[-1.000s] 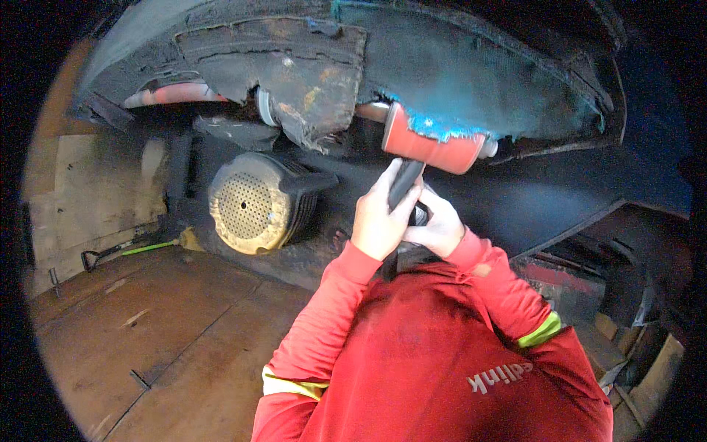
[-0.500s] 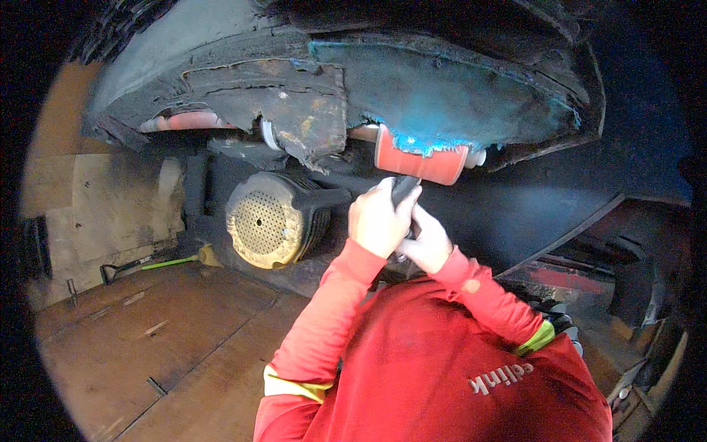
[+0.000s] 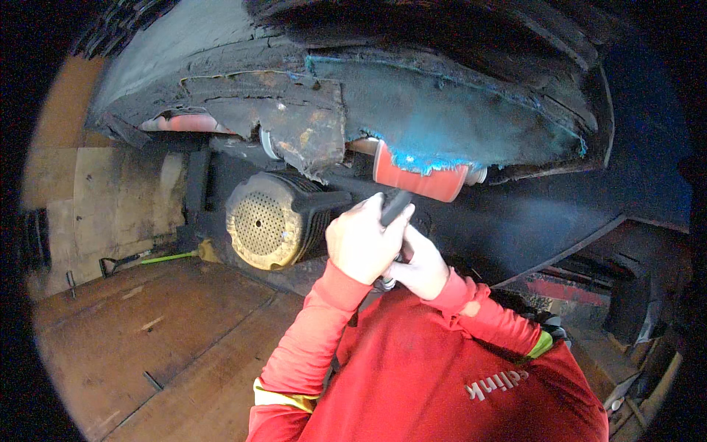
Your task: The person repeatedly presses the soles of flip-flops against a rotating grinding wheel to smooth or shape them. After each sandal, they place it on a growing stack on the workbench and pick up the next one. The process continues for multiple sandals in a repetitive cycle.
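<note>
In front of my chest, both hands come together around a dark tool point(image 3: 396, 208) with a black rod-like end pointing up and away. What kind of tool it is, I cannot make out, since fingers cover most of it. My left hand point(image 3: 361, 241) is wrapped round its upper part, thumb along the side. Just below and to the right, my right hand point(image 3: 423, 267) is curled close against it, next to a small shiny metal part point(image 3: 386, 283). Beyond the black end sits a red roller point(image 3: 423, 180), partly covered by a frayed dark flap point(image 3: 456, 118) with blue staining.
Left of my hands, a yellowish perforated round cover point(image 3: 264, 222) caps a dark ribbed motor housing. Another red roller point(image 3: 188, 122) shows at far left under torn sheeting. A green-handled tool point(image 3: 169, 258) lies by the wall on the brown floor point(image 3: 162, 339). At right, a dark panel edge point(image 3: 563, 250) slants.
Both hands and the tool have shifted slightly down and left, a little farther from the red roller. More of the black end shows above my fingers.
</note>
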`<act>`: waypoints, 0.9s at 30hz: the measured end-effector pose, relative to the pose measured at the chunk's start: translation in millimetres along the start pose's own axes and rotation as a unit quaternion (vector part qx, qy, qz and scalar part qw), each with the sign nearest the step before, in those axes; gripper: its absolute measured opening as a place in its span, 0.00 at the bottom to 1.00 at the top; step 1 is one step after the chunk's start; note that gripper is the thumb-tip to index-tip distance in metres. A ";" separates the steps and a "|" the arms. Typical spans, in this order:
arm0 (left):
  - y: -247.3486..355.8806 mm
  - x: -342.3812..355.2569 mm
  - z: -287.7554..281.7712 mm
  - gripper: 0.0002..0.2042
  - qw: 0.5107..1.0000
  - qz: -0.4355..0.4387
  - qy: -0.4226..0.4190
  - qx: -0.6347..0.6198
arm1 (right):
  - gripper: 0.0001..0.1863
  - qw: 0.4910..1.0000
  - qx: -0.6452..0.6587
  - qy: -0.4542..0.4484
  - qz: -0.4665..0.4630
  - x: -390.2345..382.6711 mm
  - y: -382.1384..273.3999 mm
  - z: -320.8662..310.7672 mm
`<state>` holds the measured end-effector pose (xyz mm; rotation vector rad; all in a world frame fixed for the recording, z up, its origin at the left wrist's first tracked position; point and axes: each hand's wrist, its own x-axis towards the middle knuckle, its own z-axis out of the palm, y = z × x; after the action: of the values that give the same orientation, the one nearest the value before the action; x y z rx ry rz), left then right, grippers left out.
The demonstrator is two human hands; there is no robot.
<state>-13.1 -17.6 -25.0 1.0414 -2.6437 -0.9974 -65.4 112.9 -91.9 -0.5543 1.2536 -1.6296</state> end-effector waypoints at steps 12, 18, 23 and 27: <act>-42.2 -59.3 -15.6 0.25 0.925 0.059 -0.002 -0.376 | 0.35 0.809 -0.533 0.047 -0.241 -29.8 -22.0 28.8; -64.7 -112.5 -159.5 0.21 0.901 0.095 0.109 -0.409 | 0.33 0.718 -0.502 -0.013 -0.482 -48.5 -110.6 77.3; -40.9 -104.6 -191.1 0.32 0.762 0.210 0.202 -0.578 | 0.42 0.699 -0.562 -0.029 -0.441 -43.8 -174.3 121.6; -37.3 -91.5 -218.6 0.44 0.679 0.322 0.095 -0.653 | 0.42 0.672 -0.543 0.117 -0.489 -53.5 -257.3 136.0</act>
<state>151.5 -95.3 131.1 -0.1441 -1.1917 -1.8297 -39.9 96.3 202.5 -2.1103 2.3439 -1.5522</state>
